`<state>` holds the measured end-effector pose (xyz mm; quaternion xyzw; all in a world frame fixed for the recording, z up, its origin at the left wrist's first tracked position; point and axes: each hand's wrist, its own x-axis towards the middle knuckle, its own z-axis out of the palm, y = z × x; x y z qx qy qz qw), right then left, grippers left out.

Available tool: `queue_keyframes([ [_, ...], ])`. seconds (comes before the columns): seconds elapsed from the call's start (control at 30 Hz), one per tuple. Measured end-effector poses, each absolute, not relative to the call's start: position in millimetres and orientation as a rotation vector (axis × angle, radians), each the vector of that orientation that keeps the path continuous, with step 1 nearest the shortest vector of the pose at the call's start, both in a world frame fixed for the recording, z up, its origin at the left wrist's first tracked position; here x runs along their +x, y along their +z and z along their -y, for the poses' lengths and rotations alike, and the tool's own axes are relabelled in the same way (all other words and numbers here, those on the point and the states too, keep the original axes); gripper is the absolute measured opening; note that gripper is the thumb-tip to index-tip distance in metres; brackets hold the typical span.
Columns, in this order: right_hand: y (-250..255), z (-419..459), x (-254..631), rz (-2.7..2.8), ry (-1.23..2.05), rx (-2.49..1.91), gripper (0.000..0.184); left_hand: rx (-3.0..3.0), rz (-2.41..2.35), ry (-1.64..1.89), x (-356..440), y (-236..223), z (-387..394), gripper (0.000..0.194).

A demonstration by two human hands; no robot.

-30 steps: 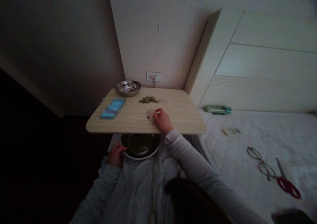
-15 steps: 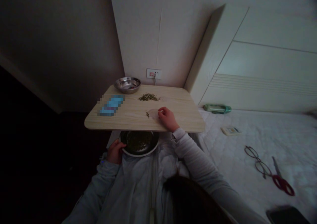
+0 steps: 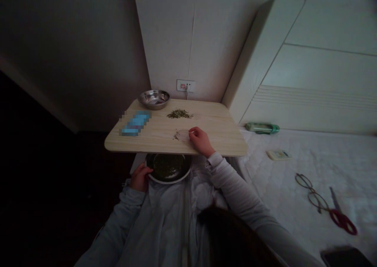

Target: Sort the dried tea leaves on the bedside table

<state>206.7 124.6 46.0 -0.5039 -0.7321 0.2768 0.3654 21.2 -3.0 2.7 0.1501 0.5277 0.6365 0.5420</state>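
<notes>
My left hand [image 3: 140, 177] is closed on the left rim of a bowl [image 3: 187, 174] on my lap, its thumb over the edge. Small green bits [image 3: 167, 164] cover much of the bowl's inside, under the table's front edge. My right hand [image 3: 200, 140] rests low over the wooden table [image 3: 141, 145], fingers pinched on a thin clear piece with a rounded edge [image 3: 183, 135], perhaps plastic. Just left of that piece lie a few loose green bits [image 3: 176, 135]. Farther back is a larger pile of green bits [image 3: 179, 113].
A steel bowl [image 3: 154, 100] stands at the table's back left, with a blurred-out blue object [image 3: 136, 123] before it. On the bed to the right lie a green bottle [image 3: 262, 128], a small pale box [image 3: 278, 155], glasses [image 3: 312, 192], red-handled scissors [image 3: 343, 221] and a dark object [image 3: 344, 257].
The whole view has shifted slightly. My right hand keeps the clear piece close to the small bits, which look a little more spread. My left hand stays on the bowl's rim.
</notes>
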Motion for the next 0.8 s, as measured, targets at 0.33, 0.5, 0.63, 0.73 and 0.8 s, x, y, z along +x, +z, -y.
queue_keyframes([
  [0.33, 43.9, -123.8, 205.4, 1.96, 0.73, -1.238, 0.023, 0.357, -1.238, 1.521, 21.2, 2.4, 2.9, 0.014],
  [0.5, 43.8, -123.3, 205.7, 1.945, 0.743, -1.231, 0.023, 0.361, -1.231, 1.502, 22.3, 5.3, 3.6, 0.013],
  [0.63, 44.9, -121.6, 206.2, 1.979, 0.741, -1.215, 0.022, 0.385, -1.238, 1.486, 21.5, 2.1, 3.5, 0.013],
  [0.73, 45.7, -119.9, 206.4, 2.01, 0.774, -1.176, 0.021, 0.419, -1.235, 1.489, 20.1, -1.4, 3.2, 0.012],
  [0.8, 46.2, -119.3, 206.7, 2.018, 0.803, -1.15, 0.021, 0.428, -1.24, 1.498, 19.6, -2.1, 3.3, 0.011],
])
